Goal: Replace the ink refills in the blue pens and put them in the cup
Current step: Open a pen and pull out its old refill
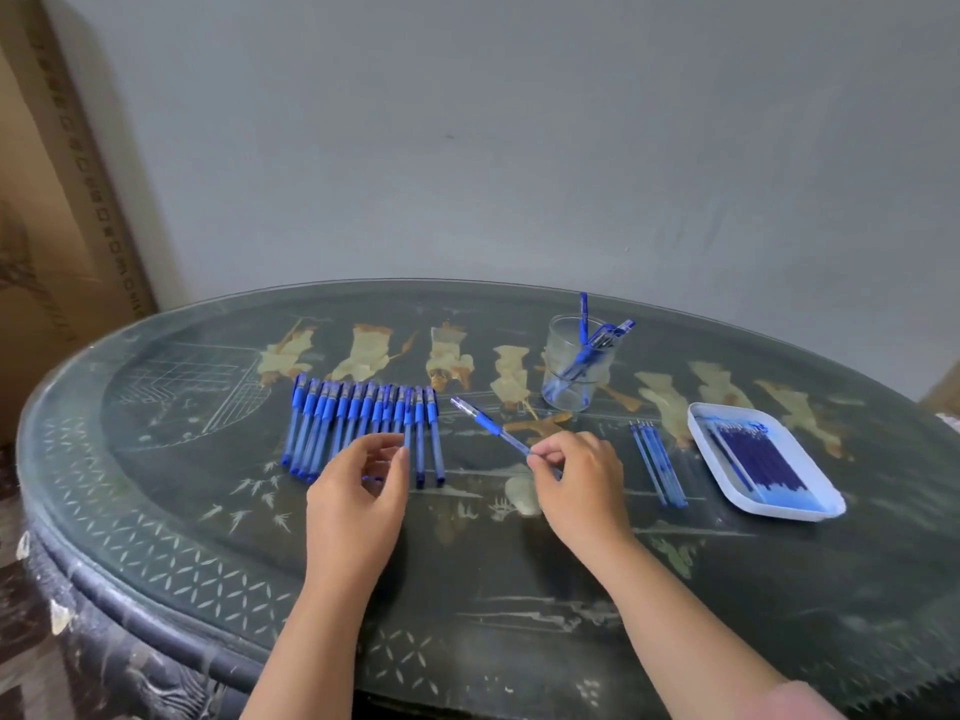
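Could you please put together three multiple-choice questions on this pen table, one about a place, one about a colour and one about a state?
1. Where does the row of blue pens lie?
A. To the left of the cup
B. Standing in the cup
C. To the right of the cup

2. What colour is the tray that holds the refills?
A. Red
B. White
C. Black

3. What is the right hand doing?
A. Lying flat and empty
B. Reaching into the cup
C. Pinching a blue pen

Answers: 1 A, the row lies flat, well to the left of the cup. 2 B, the tray's rim and walls are white. 3 C, thumb and fingers close on the pen's lower end.
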Demonstrator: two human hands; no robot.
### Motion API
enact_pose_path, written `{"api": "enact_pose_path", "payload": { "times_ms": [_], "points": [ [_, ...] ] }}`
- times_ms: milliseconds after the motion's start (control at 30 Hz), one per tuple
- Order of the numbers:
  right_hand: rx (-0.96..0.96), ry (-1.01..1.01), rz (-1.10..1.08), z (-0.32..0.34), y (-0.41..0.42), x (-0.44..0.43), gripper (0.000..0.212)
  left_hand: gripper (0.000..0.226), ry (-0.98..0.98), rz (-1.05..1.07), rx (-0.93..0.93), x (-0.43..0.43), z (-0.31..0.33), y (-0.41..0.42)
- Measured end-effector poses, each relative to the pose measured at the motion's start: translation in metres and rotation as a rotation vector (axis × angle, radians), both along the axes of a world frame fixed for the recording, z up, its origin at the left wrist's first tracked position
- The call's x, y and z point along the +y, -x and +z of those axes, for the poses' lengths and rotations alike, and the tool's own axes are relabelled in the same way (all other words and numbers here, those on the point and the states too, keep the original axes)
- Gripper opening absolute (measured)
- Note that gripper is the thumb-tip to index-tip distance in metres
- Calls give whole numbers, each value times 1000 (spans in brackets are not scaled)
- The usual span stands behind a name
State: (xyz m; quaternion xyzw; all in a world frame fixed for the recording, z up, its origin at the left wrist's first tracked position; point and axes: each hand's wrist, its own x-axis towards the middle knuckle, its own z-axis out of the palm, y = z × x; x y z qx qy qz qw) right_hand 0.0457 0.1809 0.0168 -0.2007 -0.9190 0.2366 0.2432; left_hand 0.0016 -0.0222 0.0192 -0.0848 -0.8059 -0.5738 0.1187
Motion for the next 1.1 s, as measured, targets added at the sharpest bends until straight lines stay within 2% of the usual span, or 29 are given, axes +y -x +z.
{"api": "enact_pose_path", "payload": {
  "times_ms": [167,233,400,700,833,933,1100],
  "points": [
    [15,-62,69,2,-57,39,10,40,205,-231,178,12,-3,-16],
    [26,-67,88,-2,-73,46,13,44,279,-323,235,20,-7,-27],
    [-18,-71,157,-5,-94,55,9,27,392,-391,365,28,-12,-39],
    [7,-18,216,-16,-101,39,5,14,363,-427,321,32,-12,-46],
    [-32,-50,307,-15,-97,23,29,13,415,-430,318,36,-12,-48],
    [-13,-73,309,-18,-94,24,22,16,406,-456,317,38,-11,-50],
    [-41,-92,311,-22,-89,24,25,23,445,-531,366,41,-11,-51]
  ]
}}
